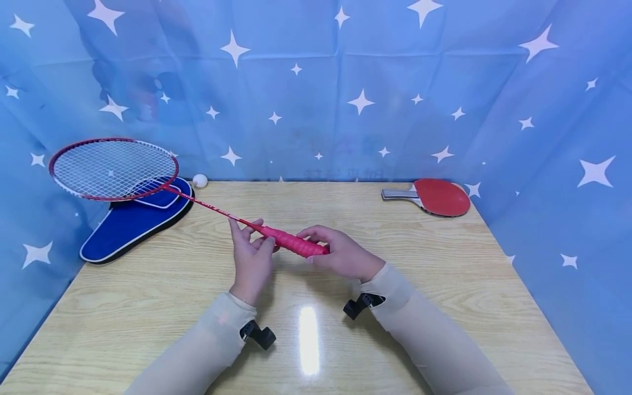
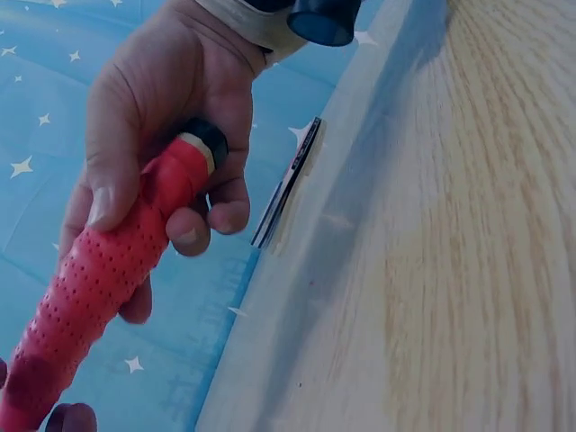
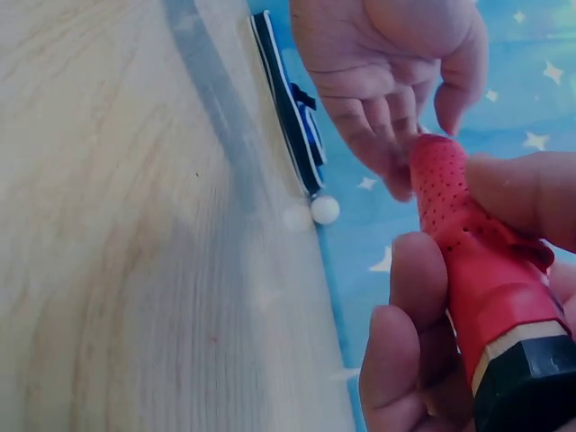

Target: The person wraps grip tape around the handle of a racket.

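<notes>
A red badminton racket [image 1: 212, 208] is held aloft over the table, its strung head [image 1: 113, 169] up at the left. My left hand [image 1: 250, 264], palm up, holds it where the shaft meets the handle, thumb on the near side and fingers beneath. Around the butt end curl the thumb and fingers of my right hand [image 1: 345, 255]. A pinkish-red perforated grip wrap [image 3: 441, 193] spirals along the handle. Near the butt, a loose fold of the wrap shows under the right thumb in the right wrist view. A pale band and the black butt cap [image 3: 526, 382] lie past the wrap's end.
Behind the racket head, a blue paddle case [image 1: 133, 227] lies at the table's back left, beside a white ball [image 1: 199, 180]. A red table tennis paddle [image 1: 443, 197] rests at the back right. Blue star-printed cloth [image 1: 316, 120] hangs around the wooden table [image 1: 444, 285].
</notes>
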Demonstrator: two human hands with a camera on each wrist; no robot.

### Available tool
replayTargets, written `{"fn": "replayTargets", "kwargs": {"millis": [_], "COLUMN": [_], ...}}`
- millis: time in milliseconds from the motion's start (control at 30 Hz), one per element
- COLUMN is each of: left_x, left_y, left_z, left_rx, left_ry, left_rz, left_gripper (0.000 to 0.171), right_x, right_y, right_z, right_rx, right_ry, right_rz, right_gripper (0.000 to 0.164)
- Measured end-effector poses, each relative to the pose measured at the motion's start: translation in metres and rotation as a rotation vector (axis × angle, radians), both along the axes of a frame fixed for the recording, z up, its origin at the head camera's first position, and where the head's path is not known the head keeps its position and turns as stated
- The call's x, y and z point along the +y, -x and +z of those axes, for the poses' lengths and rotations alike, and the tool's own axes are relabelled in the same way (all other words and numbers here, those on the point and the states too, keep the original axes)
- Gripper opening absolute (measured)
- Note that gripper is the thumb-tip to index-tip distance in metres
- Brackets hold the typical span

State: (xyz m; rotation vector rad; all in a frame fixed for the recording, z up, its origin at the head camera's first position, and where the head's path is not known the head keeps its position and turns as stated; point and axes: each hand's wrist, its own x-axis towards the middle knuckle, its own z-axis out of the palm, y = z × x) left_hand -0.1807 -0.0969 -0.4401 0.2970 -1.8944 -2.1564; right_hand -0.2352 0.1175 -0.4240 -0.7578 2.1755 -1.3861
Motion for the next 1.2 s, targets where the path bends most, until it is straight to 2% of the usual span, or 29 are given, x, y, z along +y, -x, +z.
{"fn": "replayTargets", "kwargs": {"millis": [200,367,500,633,733,867,1000,1200], "left_x": [-0.001,-0.008,-0.018,-0.034,-0.05,-0.077,-0.112,-0.164], "left_y": [0.003,0.004,0.004,0.001,-0.001,-0.009,-0.019,-0.03], "left_z": [-0.003,0.0,0.001,0.002,0.002,0.001,0.004,0.016], "left_rx": [-0.035,-0.036,-0.042,-0.031,0.017,0.082,0.125,0.175], "left_ry": [0.041,0.001,-0.026,-0.059,-0.141,-0.343,-0.484,-0.558], "left_rz": [0.043,0.067,0.098,0.139,0.19,0.249,0.307,0.36], "left_gripper": [0.091,0.075,0.064,0.057,0.055,0.059,0.058,0.058], "right_x": [0.009,0.014,0.019,0.027,0.036,0.05,0.066,0.093], "right_y": [0.005,0.008,0.008,0.008,0.008,0.007,0.005,0.002], "right_z": [0.002,0.006,0.009,0.011,0.015,0.02,0.024,0.028], "right_rx": [0.007,0.002,0.0,0.034,0.066,0.07,0.073,0.085], "right_ry": [-0.009,-0.036,-0.041,-0.085,-0.114,-0.124,-0.132,-0.154], "right_rz": [-0.032,-0.077,-0.073,-0.066,-0.071,-0.079,-0.075,-0.073], "right_gripper": [0.049,0.05,0.048,0.046,0.046,0.046,0.046,0.049]}}
